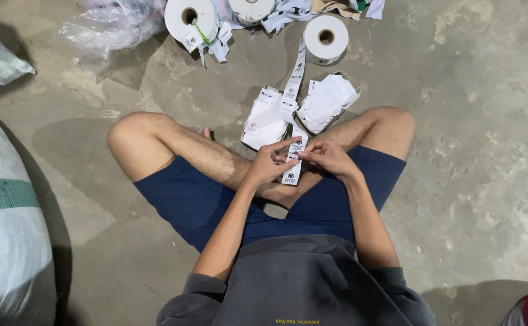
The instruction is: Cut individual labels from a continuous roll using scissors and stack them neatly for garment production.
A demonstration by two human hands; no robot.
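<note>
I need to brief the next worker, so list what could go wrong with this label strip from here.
1. The strip runs taut-looking from the roll to both hands, left hand and right hand; a hard pull might tear it off-line.
2. The roll stands loose on the floor and could roll or tip when tugged.
3. The two piles of cut labels lie close beside the strip; a swing might scatter or mix them.

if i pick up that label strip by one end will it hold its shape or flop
Probably flop: the label strip runs thin and bends from the roll to both hands. Likely very light. The roll, lying flat on the concrete floor, seems unlikely to roll away.
</note>
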